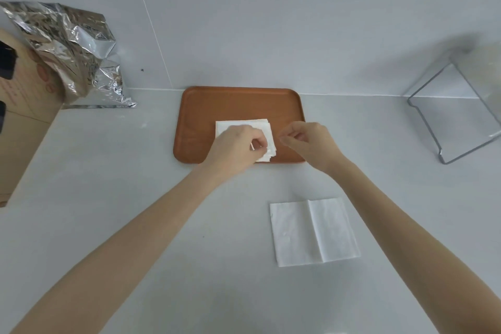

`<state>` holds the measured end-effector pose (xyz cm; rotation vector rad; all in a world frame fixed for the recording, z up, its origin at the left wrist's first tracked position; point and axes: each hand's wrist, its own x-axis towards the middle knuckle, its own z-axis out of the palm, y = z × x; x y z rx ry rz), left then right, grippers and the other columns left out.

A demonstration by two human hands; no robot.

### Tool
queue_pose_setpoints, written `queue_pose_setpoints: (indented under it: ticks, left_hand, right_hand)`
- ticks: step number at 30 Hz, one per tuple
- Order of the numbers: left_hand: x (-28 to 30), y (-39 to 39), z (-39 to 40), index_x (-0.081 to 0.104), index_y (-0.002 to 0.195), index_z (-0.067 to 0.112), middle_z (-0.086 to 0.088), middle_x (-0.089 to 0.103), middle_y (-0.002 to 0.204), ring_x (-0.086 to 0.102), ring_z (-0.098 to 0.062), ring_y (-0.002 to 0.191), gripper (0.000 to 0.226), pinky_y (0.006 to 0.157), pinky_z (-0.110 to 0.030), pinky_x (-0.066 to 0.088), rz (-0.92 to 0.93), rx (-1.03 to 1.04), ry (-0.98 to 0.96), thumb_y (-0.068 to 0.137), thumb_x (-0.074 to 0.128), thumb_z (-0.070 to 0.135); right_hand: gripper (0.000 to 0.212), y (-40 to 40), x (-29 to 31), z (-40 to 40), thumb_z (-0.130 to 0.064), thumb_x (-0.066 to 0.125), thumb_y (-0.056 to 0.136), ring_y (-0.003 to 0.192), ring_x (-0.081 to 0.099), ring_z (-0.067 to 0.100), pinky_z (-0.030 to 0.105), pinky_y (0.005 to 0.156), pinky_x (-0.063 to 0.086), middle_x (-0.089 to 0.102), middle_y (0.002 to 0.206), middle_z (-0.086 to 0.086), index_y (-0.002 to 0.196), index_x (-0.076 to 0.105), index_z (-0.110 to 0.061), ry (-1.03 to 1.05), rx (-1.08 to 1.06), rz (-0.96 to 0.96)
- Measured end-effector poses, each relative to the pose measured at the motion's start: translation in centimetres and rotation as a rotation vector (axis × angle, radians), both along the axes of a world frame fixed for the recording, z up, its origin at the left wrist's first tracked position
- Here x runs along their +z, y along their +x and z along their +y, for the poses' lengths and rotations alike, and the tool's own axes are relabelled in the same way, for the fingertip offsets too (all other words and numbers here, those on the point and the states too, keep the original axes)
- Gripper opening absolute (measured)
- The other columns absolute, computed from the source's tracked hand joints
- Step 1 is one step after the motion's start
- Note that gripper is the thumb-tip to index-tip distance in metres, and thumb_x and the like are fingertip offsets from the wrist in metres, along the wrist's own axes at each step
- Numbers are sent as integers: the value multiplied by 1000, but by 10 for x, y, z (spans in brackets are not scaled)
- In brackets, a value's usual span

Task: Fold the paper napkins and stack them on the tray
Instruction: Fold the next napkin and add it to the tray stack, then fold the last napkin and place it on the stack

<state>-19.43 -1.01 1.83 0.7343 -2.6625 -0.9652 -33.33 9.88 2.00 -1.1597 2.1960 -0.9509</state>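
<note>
A brown tray [238,102] lies on the white counter against the wall. A stack of folded white napkins [267,127] rests on the tray's front middle. My left hand [238,144] lies on top of that stack, its fingers curled and pinching the top napkin near its right edge. My right hand [306,141] hovers just right of the stack, over the tray's right rim, fingers loosely curled with nothing in them. An unfolded white napkin [313,232] with a centre crease lies flat on the counter in front of the tray, under my right forearm's left side.
A crumpled silver foil bag [73,49] leans on a cardboard box [21,127] at the far left. A clear acrylic stand [461,106] sits at the right against the wall.
</note>
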Motion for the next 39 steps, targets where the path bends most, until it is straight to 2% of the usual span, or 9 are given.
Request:
queue_pose_setpoints:
  ticks: [5, 12, 16, 18, 22, 26, 32, 35, 39]
  left_hand:
    - [-21, 40, 71, 65, 74, 19, 2, 63, 73, 58, -18, 71, 6, 71, -31, 49, -160, -56, 128, 74, 62, 24]
    - [-63, 69, 140, 61, 102, 15, -4, 61, 108, 52, -20, 104, 26, 80, -32, 43, -276, -135, 8, 80, 56, 29]
    - [-73, 78, 146, 65, 69, 22, 6, 65, 72, 63, -13, 67, 9, 50, -18, 44, -187, -161, -144, 62, 71, 26]
    - [-78, 78, 145, 60, 53, 28, 12, 58, 55, 55, -4, 49, 19, 36, -14, 38, -233, -183, -255, 51, 80, 31]
    - [-79, 82, 138, 63, 60, 20, 5, 61, 63, 59, -13, 54, 12, 41, -19, 43, -139, -162, -131, 64, 74, 22]
    - [-70, 82, 111, 65, 86, 9, -11, 63, 92, 60, -28, 80, 13, 71, -35, 49, -99, -21, 62, 84, 53, 14]
    - [-25, 80, 52, 70, 78, 5, -9, 71, 80, 57, 8, 61, 11, 62, 1, 38, 36, 119, 248, 74, 62, 0]
    - [13, 85, 30, 71, 81, 6, 2, 64, 70, 53, 16, 55, 12, 59, 3, 37, 104, 132, 194, 73, 65, 1]
    - [57, 100, 27, 69, 76, 14, 3, 63, 64, 55, -4, 56, 11, 58, -4, 39, 212, 129, 119, 69, 71, 6]
  right_hand:
    - [11, 26, -18, 38, -11, 59, 83, 77, 58, 16, 37, 79, 50, 70, 87, 5, 84, 70, -9, 188, 177, 98]
    - [19, 54, -52, 50, -13, 58, 83, 98, 55, 24, 33, 78, 44, 65, 104, 7, 101, 66, -14, 300, 331, 292]
    - [18, 60, -59, 52, -12, 55, 84, 95, 55, 26, 32, 74, 41, 64, 102, 7, 99, 66, -12, 290, 384, 427]
    - [15, 62, -60, 54, -11, 54, 85, 93, 56, 26, 31, 71, 40, 65, 99, 8, 94, 66, -9, 277, 386, 454]
    - [13, 59, -63, 55, -11, 51, 86, 91, 54, 26, 29, 65, 37, 63, 96, 10, 90, 63, -7, 268, 353, 439]
    - [10, 50, -57, 54, -12, 50, 88, 78, 53, 19, 32, 70, 45, 62, 89, 4, 89, 59, -9, 191, 211, 284]
    - [10, 47, -20, 36, -6, 56, 85, 49, 54, 1, 6, 49, 42, 58, 67, 0, 79, 57, -14, -42, 4, -93]
    - [21, 47, 7, 33, 3, 60, 80, 49, 57, 0, 12, 57, 49, 56, 71, 4, 83, 60, -19, -191, -20, -279]
    - [18, 58, 41, 45, 1, 64, 78, 63, 59, 16, 34, 75, 54, 60, 65, -4, 80, 66, -17, -286, 11, -381]
